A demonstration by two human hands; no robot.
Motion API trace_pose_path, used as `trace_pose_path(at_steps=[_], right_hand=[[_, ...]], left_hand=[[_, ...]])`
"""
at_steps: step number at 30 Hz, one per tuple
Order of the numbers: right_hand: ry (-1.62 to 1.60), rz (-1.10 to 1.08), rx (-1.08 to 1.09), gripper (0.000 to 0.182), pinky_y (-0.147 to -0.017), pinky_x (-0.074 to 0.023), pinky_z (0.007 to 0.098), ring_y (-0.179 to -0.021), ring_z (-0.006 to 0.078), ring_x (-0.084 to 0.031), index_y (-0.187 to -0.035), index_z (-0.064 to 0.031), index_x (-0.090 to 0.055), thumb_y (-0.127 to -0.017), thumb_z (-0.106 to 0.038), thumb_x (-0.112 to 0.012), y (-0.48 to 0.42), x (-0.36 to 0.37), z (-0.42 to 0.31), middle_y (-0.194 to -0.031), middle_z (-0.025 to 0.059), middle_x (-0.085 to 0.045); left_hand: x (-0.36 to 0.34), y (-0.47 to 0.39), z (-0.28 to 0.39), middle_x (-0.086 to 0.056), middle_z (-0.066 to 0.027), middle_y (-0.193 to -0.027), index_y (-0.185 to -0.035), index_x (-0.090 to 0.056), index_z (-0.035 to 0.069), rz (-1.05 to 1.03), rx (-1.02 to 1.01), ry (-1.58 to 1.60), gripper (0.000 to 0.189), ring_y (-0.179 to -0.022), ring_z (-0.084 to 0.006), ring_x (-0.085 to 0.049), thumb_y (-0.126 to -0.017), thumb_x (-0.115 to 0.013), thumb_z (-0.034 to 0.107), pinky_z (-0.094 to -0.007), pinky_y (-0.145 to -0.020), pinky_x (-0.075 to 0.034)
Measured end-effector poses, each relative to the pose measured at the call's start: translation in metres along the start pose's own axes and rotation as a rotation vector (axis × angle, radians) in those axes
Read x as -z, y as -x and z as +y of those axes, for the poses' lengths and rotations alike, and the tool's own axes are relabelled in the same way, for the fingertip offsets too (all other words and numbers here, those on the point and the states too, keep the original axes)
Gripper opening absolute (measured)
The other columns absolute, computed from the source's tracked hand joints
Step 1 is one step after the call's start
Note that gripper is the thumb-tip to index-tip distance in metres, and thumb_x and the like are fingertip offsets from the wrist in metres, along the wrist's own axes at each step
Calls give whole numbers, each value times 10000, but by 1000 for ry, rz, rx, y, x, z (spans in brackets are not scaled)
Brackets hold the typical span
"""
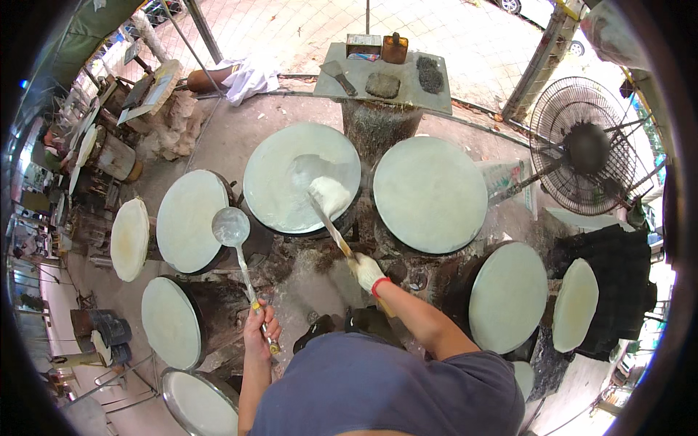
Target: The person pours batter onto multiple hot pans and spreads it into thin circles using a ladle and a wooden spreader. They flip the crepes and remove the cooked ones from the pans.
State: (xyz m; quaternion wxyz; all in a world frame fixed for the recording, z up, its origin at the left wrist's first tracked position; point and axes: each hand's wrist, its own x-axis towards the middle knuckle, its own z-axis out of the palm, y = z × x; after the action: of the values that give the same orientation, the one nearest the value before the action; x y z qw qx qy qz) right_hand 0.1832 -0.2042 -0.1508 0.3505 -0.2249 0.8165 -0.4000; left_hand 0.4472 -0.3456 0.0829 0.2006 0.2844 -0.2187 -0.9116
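My left hand (262, 327) is bare and closed around the handle of a metal ladle (231, 227), whose wet bowl hangs between two griddles. My right hand (366, 272), in a whitish glove with a red band at the wrist, grips a long-handled spreading tool (334, 231). The tool's head, partly hidden by a lump of white batter (330, 196), lies on the round griddle (278, 158) ahead of me, in a thin layer of pale batter. Another round griddle (431, 193) to its right is fully coated with pale batter, as is the griddle (192, 220) to its left.
More coated griddles stand at lower left (170, 321) and right (508, 297). Pale flatbread rounds lie at far left (130, 240) and far right (576, 305). A large fan (586, 146) stands at upper right. Ahead, a board (401, 90) on a drum bears a scraper and a tin.
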Motion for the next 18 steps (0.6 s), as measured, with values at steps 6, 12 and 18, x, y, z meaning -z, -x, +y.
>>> trace_pose_path(at_steps=[6, 12, 18], right_hand=[[-43, 79, 19, 387, -761, -449, 470, -923, 455, -552, -987, 14, -563, -899, -347, -456, -62, 70, -40, -897, 298, -588], [113, 10, 74, 385, -772, -451, 471, -910, 442, -570, -1008, 10, -549, -885, -349, -481, -2, 73, -23, -909, 292, -598], [308, 222, -209, 327, -827, -440, 433, -942, 367, -586, -1092, -11, -513, -892, -261, -447, -97, 121, -157, -1001, 205, -613]], left_hand=[[-32, -14, -31, -426, -34, -780, -1102, -460, 105, 26, 17, 16, 192, -511, -104, -375, -919, -497, 152, -239, -457, -346], [-39, -27, -30, -447, -51, -829, -1092, -463, 89, 48, 20, 36, 201, -547, -120, -397, -904, -520, 133, -247, -468, -360], [-36, -33, -17, -450, -56, -840, -1103, -459, 63, 13, 98, 44, 218, -551, -125, -409, -904, -517, 132, -247, -470, -375]])
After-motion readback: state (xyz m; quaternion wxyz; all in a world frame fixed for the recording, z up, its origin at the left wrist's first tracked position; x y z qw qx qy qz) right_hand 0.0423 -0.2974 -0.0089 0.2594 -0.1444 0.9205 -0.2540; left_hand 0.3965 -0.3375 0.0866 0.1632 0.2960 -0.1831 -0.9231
